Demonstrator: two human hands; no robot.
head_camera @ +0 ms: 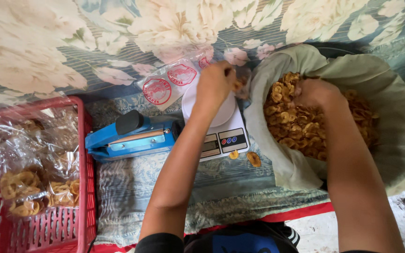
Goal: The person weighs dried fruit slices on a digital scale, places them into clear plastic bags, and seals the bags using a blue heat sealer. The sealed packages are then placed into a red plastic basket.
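My left hand hovers over the white kitchen scale, its fingers closed on the top of a clear plastic bag with a few chips in it. My right hand is dug into a heap of golden round chips inside a large pale cloth-lined sack on the right; whether its fingers close on chips is hidden. Two loose chips lie on the cloth in front of the scale.
A blue heat sealer lies left of the scale. Empty clear bags with red round prints rest behind it. A red plastic basket at the left holds filled chip bags. A floral cloth covers the surface.
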